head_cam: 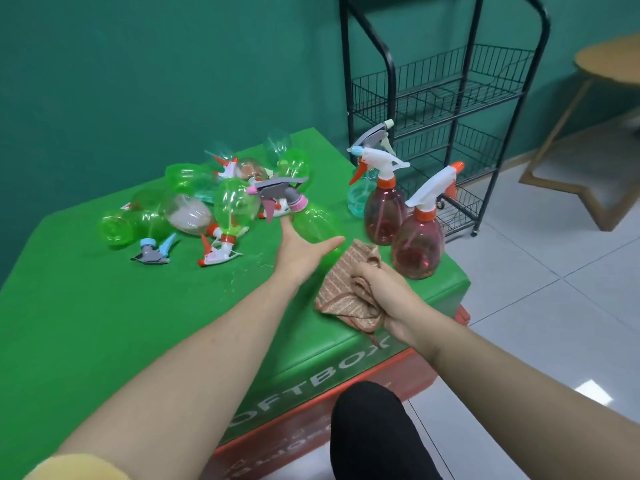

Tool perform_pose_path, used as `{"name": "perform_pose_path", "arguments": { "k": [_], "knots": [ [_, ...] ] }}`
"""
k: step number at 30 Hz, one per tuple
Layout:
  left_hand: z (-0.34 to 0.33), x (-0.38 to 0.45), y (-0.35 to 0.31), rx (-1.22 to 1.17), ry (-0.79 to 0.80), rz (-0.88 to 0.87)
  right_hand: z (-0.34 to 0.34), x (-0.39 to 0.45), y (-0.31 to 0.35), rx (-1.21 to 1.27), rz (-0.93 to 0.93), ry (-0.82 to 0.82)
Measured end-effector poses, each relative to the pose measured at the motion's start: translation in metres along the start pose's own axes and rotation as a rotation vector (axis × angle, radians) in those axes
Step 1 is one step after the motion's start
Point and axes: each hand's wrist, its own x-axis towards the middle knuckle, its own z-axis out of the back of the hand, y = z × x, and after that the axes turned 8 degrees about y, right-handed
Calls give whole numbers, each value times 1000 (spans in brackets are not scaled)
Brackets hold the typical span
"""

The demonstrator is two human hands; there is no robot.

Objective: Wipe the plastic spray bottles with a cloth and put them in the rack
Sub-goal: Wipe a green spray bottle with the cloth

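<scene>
Several green and clear spray bottles [235, 206] lie in a heap on the green table top [104, 306]. One green bottle [317, 221] with a grey and pink sprayer lies nearest me. My left hand [299, 249] reaches onto it, fingers straight, thumb spread to the right, the bottle between thumb and forefinger. My right hand [384, 292] grips a brown striped cloth [346, 292] resting on the table. Two red bottles [417, 247] with white sprayers stand upright at the table's right edge, a pale blue one [360, 195] behind them. The black wire rack [446, 91] stands beyond, its shelves bare.
Loose sprayer heads [154, 252] lie on the table in front of the heap. A wooden stool [602, 98] stands at the far right on the tiled floor [554, 306]. The green wall [138, 81] backs the table. My dark knee [374, 434] is below the table edge.
</scene>
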Motion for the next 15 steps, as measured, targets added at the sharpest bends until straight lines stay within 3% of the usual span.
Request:
{"name": "perform_pose_path", "arguments": {
  "k": [6,15],
  "knots": [
    [-26,30,-11,107,56,-5,7,10,-1,21,-6,11],
    [-42,52,-11,206,13,-21,16,22,-2,-14,-28,-43]
  ]
}}
